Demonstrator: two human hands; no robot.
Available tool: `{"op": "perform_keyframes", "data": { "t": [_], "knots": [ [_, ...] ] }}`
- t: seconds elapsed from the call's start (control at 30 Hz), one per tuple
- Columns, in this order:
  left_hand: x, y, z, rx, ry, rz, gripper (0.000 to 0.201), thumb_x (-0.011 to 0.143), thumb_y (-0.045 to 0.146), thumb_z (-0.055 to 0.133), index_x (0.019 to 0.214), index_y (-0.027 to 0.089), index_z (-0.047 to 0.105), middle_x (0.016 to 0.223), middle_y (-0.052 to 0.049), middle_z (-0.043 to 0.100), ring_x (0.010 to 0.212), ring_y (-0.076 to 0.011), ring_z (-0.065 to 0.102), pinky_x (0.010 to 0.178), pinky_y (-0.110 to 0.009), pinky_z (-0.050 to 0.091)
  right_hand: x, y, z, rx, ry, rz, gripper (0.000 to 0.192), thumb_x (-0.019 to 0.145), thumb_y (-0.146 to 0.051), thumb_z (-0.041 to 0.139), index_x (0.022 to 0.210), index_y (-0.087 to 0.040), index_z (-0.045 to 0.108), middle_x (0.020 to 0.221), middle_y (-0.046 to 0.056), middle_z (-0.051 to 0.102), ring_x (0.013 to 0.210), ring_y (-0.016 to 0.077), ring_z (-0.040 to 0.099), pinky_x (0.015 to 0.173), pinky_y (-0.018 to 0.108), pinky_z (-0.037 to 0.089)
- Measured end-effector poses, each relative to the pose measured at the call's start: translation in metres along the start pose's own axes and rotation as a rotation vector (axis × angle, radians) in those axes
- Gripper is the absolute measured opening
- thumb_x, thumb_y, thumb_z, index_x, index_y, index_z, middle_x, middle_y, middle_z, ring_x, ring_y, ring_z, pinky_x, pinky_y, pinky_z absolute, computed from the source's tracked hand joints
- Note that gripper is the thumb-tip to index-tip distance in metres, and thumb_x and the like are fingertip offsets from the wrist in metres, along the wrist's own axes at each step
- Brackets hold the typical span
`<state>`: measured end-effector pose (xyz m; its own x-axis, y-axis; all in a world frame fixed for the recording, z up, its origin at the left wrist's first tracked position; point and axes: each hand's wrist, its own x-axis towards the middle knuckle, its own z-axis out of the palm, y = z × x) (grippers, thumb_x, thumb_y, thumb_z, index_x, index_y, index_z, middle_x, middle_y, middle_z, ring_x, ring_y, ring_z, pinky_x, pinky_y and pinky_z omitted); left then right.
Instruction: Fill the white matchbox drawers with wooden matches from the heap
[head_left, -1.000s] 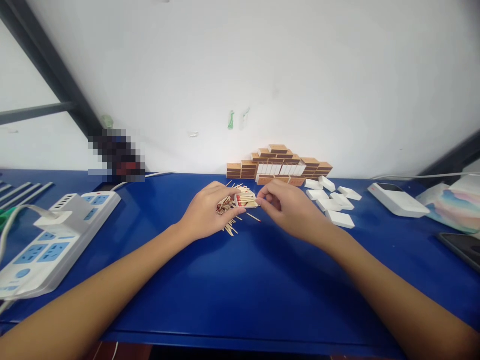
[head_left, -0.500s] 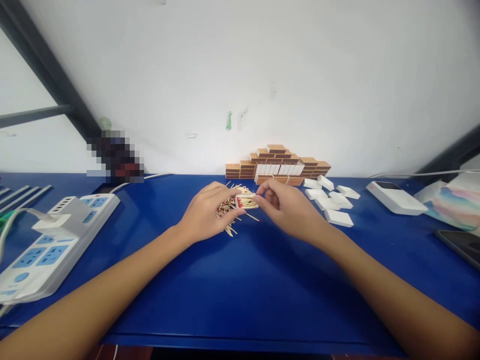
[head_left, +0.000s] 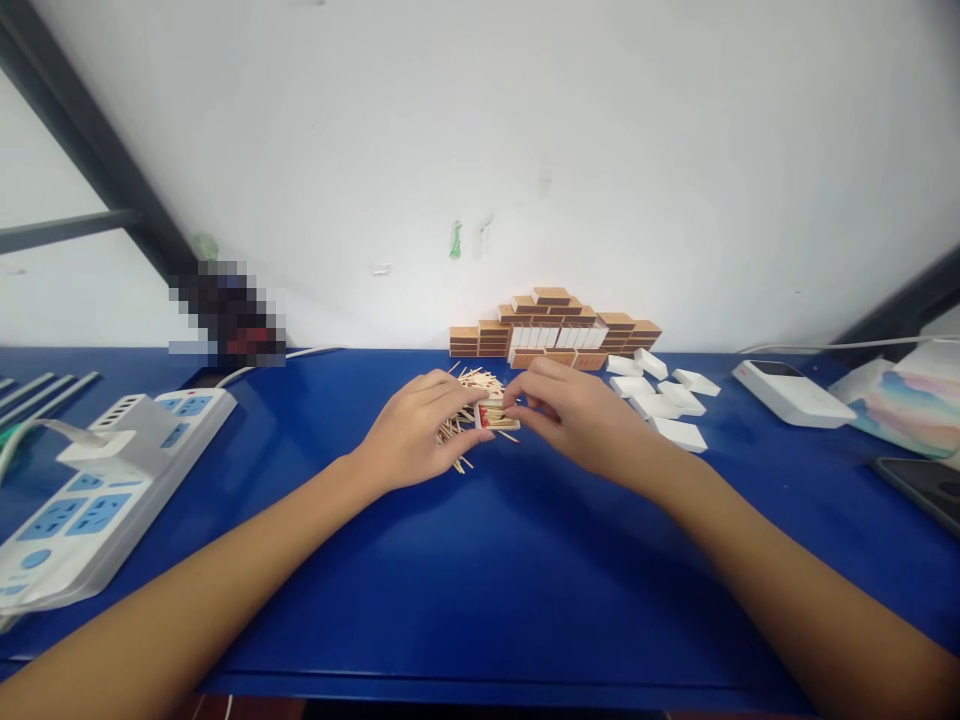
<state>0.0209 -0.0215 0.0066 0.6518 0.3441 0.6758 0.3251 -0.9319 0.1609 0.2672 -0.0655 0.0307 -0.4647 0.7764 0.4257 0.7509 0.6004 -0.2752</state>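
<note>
A small white matchbox tray (head_left: 514, 426) holds red-tipped matches (head_left: 491, 412). My left hand (head_left: 420, 430) grips the tray's left end between thumb and fingers. At its right side, my right hand (head_left: 562, 405) is closed in a pinch, with thumb and forefinger on the ends of matches in the tray; the fingertips partly cover them. Behind and beneath my left hand spreads a pile of loose matches (head_left: 474, 377), partly hidden by that hand. One loose match (head_left: 510, 437) lies just in front of the tray.
Brown matchboxes (head_left: 551, 297) are stacked against the wall, with white trays (head_left: 534, 337) standing among them. Several white trays (head_left: 679, 434) lie right of my right hand. Farther right are a white device (head_left: 793, 395) and a phone (head_left: 926, 490). A power strip (head_left: 112, 500) lies left.
My right fingertips have moved slightly left and down, further over the tray. The tray has shifted a little right and down with my left hand.
</note>
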Motion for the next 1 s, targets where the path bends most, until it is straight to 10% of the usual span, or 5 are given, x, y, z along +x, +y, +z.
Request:
{"op": "perform_keyframes", "data": {
  "t": [1.0],
  "knots": [
    [-0.001,0.001,0.002,0.004,-0.007,0.036,0.035,0.096,0.038,0.071,0.124,0.018,0.066,0.108,-0.010,0.076,0.101,-0.0257,0.068,0.094,-0.047,0.057,0.001,-0.008,0.004,-0.066,-0.078,0.005,0.012,0.103,-0.025,0.054,0.093,-0.018,0.058,0.092,0.004,0.058,0.070,0.0145,0.052,0.064,0.029,0.038]
  ]
}}
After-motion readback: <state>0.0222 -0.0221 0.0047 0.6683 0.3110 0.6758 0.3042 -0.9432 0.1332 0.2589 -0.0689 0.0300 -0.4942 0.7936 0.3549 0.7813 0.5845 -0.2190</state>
